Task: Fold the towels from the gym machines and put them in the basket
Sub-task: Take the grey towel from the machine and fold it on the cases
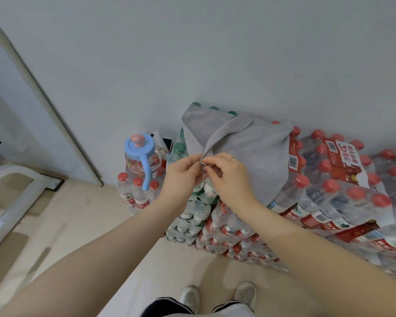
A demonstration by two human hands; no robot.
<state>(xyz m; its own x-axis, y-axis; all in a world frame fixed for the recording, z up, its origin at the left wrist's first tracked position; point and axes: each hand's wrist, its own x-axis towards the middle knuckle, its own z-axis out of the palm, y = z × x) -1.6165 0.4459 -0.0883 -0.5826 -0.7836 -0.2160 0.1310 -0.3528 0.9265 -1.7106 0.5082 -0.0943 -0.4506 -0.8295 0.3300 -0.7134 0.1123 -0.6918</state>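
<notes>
The grey towel (pixel 249 147) covers the tops of the bottle packs beneath it, so only a few green caps (pixel 214 108) peek out at its 12 o'clock edge. The towel corner pinched between the left hand (pixel 183 177) and the right hand (pixel 229 177) is mostly hidden inside the fingers, and the grip of each thumb cannot be made out. The red-capped bottle packs (pixel 343 193) run off the frame at 3 o'clock. Behind the blue-lidded jug (pixel 138 156), a small dark item is too hidden to identify. A white metal frame (pixel 12 200) is cut off at 9 o'clock. The shoes (pixel 245 294) at 6 o'clock are partly covered by trouser cuffs
</notes>
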